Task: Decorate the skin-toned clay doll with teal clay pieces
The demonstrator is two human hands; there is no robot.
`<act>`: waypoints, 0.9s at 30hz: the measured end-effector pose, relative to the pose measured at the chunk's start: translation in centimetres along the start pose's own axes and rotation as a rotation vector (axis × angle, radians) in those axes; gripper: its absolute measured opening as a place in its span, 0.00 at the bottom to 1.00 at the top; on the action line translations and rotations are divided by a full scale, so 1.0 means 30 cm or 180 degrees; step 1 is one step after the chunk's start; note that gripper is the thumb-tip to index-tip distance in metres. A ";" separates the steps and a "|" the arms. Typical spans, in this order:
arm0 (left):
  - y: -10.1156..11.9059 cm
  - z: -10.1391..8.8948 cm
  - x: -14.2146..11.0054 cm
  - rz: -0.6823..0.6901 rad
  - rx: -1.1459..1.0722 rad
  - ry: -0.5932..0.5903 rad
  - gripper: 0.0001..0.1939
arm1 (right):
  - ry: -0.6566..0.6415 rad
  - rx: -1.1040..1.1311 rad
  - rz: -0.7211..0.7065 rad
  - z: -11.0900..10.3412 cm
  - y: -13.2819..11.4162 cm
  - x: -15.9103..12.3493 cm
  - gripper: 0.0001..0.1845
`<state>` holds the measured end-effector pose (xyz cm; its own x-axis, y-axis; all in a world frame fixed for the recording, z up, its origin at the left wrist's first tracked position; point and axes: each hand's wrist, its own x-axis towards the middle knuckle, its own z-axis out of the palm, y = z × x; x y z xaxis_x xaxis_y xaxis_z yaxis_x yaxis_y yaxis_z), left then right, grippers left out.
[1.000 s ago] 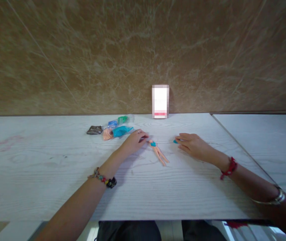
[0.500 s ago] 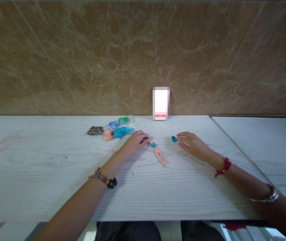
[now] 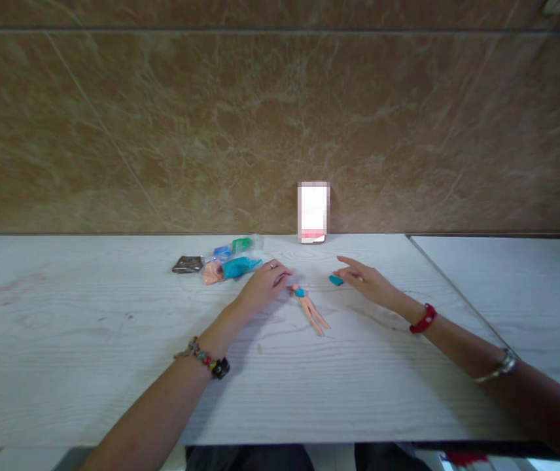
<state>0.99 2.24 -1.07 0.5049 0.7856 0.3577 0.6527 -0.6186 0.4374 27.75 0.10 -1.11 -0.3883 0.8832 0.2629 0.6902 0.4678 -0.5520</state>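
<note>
A small peach clay figure (image 3: 311,314) with a blue top lies on the white table, its legs pointing toward me. My left hand (image 3: 266,284) rests at its head end, fingers curled together. Whether they grip anything is hidden. To the right of the figure, my right hand (image 3: 371,282) has its index finger stretched out to the left. Its other fingers and thumb are closed on a small flat piece of blue clay (image 3: 335,280), held close above the table.
Behind my left hand lie plastic bags of clay: blue-teal (image 3: 241,266), peach (image 3: 212,273), dark brown (image 3: 188,264), blue (image 3: 222,251) and green (image 3: 241,244). A phone with a blurred screen (image 3: 313,212) leans on the brown marbled wall (image 3: 186,131). A seam crosses the table at right.
My right hand has moved left toward the figure with the blue clay, and its index finger has straightened. The clay has turned. My left hand and the figure stay put; the view has tilted up slightly.
</note>
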 end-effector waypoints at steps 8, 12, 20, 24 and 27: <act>0.001 -0.010 -0.004 0.0056 -0.0018 0.0314 0.11 | 0.1303 -0.2217 -0.0178 -0.157 -0.091 0.404 0.27; -0.001 -0.007 -0.006 -0.0004 -0.0040 0.0217 0.11 | 0.1385 -0.2432 0.0054 -0.136 -0.081 0.484 0.25; 0.001 -0.003 -0.006 -0.0009 -0.0046 0.0070 0.10 | 0.1020 -0.2592 0.0139 -0.101 -0.015 0.416 0.26; -0.002 -0.003 -0.006 0.0000 -0.0041 0.0052 0.11 | 0.0872 -0.2613 0.0203 -0.108 -0.011 0.402 0.26; -0.003 -0.004 -0.005 0.0000 -0.0063 0.0050 0.11 | 0.0822 -0.2648 0.0274 -0.106 -0.015 0.401 0.27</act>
<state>0.78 2.18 -1.08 0.4959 0.7854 0.3706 0.6414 -0.6189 0.4534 24.70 10.62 4.81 -0.2335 0.8493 0.4734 0.9714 0.1824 0.1518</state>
